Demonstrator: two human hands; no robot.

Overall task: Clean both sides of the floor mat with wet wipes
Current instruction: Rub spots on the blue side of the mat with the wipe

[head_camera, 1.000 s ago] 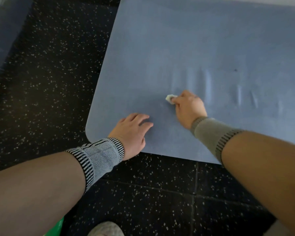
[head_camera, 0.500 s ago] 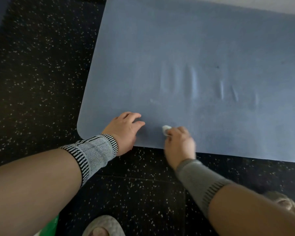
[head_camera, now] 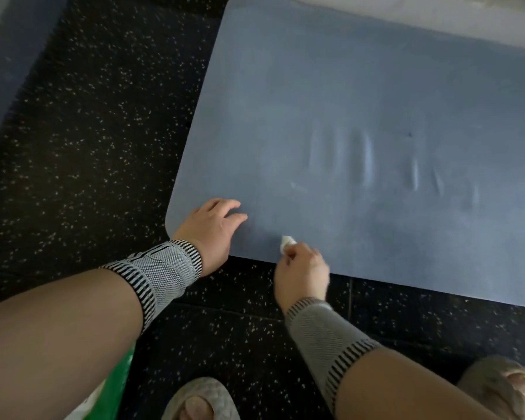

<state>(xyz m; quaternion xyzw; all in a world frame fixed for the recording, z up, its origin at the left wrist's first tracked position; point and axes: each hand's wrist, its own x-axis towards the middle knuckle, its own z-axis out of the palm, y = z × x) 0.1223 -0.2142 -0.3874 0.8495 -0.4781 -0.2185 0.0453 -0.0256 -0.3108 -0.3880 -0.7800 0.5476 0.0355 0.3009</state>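
- Wipe (head_camera: 286, 242), pinched in right hand (head_camera: 302, 275), has slid back to the floor mat (head_camera: 361, 101) near edge, so that strip looks covered.
- Left hand (head_camera: 211, 228) stays flat, fingers relaxed, pinning the mat's near corner.

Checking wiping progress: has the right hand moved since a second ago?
Yes. The right hand with the wipe came back from the creases to the mat's near edge.

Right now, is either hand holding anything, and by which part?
The right hand pinches a wadded white wet wipe at its fingertips, against the mat's near edge. The left hand rests on the mat, holding nothing.
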